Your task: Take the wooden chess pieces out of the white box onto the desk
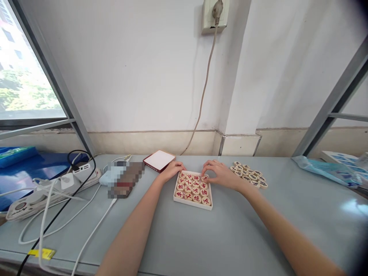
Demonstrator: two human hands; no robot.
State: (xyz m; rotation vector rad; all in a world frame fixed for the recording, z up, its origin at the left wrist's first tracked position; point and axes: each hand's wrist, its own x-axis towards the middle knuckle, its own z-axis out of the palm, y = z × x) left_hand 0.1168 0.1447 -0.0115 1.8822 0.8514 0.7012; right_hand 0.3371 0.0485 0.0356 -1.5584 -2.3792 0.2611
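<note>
A shallow white box (pixel 193 204) lies on the table, filled with rows of round xiangqi pieces (pixel 196 190) marked in red characters. My left hand (pixel 172 171) is closed at the box's back left corner, fingers bent over its rim. At the opposite back corner my right hand (pixel 220 174) is closed, thumb and fingertips on a red-marked xiangqi piece (pixel 204 179); the hand partly covers that corner. To the right of my right hand, a cluster of dark-marked xiangqi pieces (pixel 249 173) lies flat on the table.
A box lid (pixel 160 160) with dark red sides sits behind my left hand. Leftward lie a phone (pixel 129 180), a light blue device (pixel 110 176), a power strip (pixel 57 188) and tangled cables. A blue plastic bag (pixel 324 172) rests at right. The wall (pixel 149 76) stands behind the table (pixel 230 237).
</note>
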